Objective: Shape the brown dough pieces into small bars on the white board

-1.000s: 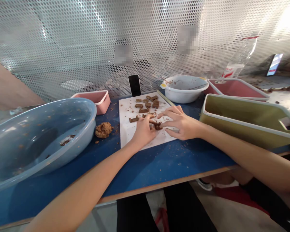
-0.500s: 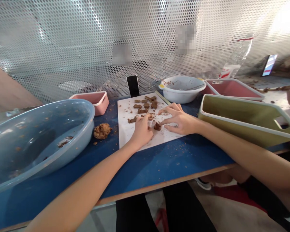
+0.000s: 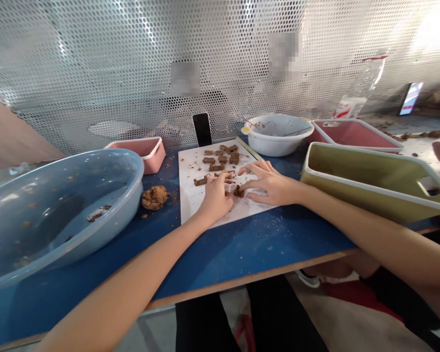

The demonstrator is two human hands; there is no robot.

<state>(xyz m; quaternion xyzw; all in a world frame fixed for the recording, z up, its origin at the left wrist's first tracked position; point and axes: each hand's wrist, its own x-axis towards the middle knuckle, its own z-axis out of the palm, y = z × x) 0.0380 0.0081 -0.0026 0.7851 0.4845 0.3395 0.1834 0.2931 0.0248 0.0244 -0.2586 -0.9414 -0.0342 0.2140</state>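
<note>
A white board (image 3: 190, 205) lies before me, bearing several small bone-shaped brown dough pieces (image 3: 216, 167) and crumbs. Over its middle is my left hand (image 3: 217, 198), fingers bent forward and thumb apart, its fingertips at a brown dough strip (image 3: 228, 179) they partly cover. To the right, my right hand (image 3: 269, 183) hovers low with fingers spread. Its fingertips reach a small brown dough lump (image 3: 238, 191) between the two hands; whether they press on it I cannot tell. A bigger dough lump (image 3: 155, 197) rests on the blue table (image 3: 242, 249), left of the board.
A large blue basin (image 3: 132, 195) takes up the left, a pink box (image 3: 154, 155) behind it. A phone (image 3: 202, 129) leans at the back. Rightward stand a white bowl (image 3: 275, 145), a pink bin (image 3: 374, 136), a green bin (image 3: 348, 190) and a bottle (image 3: 359, 88). A green stick (image 3: 248, 148) lies along the board.
My right hand has shifted slightly left, its fingertips now closer to the small lump. My left hand stays almost where it was.
</note>
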